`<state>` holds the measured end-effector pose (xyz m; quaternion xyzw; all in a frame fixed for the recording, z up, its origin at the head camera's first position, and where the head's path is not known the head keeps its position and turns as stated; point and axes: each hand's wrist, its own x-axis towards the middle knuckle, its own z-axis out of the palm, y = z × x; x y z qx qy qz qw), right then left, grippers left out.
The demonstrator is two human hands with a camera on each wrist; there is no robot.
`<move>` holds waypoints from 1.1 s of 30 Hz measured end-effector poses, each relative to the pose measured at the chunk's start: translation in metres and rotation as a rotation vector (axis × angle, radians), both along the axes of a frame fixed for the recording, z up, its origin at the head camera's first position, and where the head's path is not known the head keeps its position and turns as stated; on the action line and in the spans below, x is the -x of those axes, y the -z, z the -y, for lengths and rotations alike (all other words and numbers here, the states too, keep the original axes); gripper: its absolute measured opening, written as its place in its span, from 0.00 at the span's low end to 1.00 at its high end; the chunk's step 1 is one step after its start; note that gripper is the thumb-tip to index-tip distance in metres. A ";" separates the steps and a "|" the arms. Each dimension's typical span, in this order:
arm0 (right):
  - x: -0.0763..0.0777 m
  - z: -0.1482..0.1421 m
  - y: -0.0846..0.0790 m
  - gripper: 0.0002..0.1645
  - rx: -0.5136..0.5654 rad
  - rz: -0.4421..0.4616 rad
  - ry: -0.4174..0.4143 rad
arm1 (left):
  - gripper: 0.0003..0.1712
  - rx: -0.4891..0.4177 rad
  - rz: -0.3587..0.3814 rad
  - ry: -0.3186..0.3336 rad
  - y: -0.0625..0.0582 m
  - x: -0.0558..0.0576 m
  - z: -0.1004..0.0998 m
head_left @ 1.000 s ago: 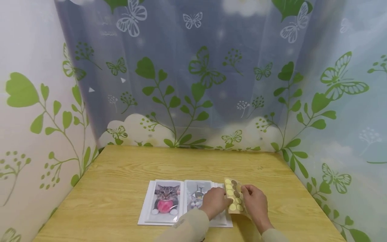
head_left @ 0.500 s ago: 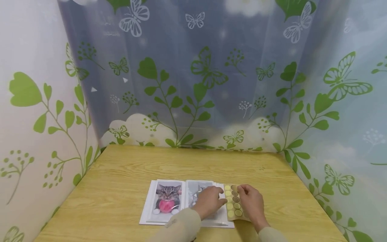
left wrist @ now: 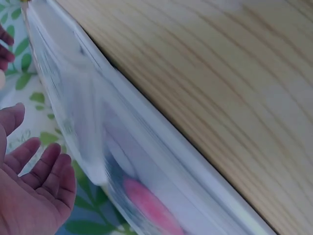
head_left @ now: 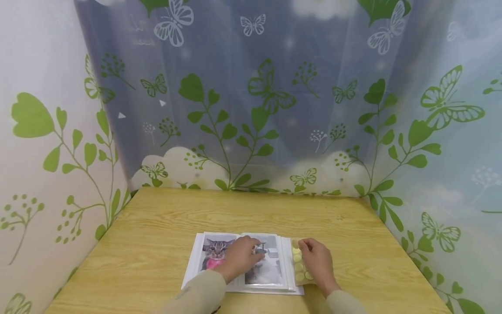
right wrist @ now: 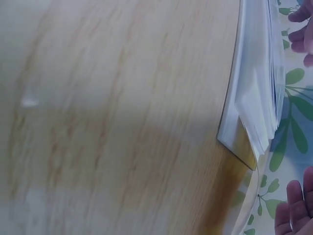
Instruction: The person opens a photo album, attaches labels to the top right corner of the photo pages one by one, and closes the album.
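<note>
A white photo album (head_left: 268, 270) lies spread on the wooden table, a cat photo (head_left: 209, 248) on its left page and a greyish picture on its right. My left hand (head_left: 240, 257) hovers over the album's middle, fingers loosely bent and holding nothing; the left wrist view shows its palm beside the pages. At the album's right edge is a brown sheet of round gold stickers (head_left: 299, 265). My right hand (head_left: 318, 264) pinches this sheet near its top, hiding its right part. In the right wrist view the sheet (right wrist: 252, 196) bends below the album's corner.
The wooden table (head_left: 164, 213) stretches behind and to both sides of the album. Hanging cloth (head_left: 219, 144) with leaf and butterfly prints encloses the table at the back and sides.
My left hand has moved left, from the sticker sheet to over the album's middle, uncovering the right page. My right hand has shifted slightly left and covers more of the sheet.
</note>
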<state>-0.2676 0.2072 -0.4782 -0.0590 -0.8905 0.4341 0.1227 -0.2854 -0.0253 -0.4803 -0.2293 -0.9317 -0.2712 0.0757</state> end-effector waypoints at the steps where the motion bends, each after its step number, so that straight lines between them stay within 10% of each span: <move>1: 0.001 0.001 0.001 0.15 -0.016 -0.005 0.000 | 0.21 -0.005 0.013 -0.006 0.000 0.000 0.006; 15: 0.010 0.019 0.005 0.13 -0.076 -0.055 -0.049 | 0.32 0.112 0.020 0.017 0.005 -0.009 0.074; 33: 0.022 0.043 0.009 0.11 -0.117 -0.092 -0.075 | 0.50 0.262 0.042 -0.001 0.009 -0.028 0.101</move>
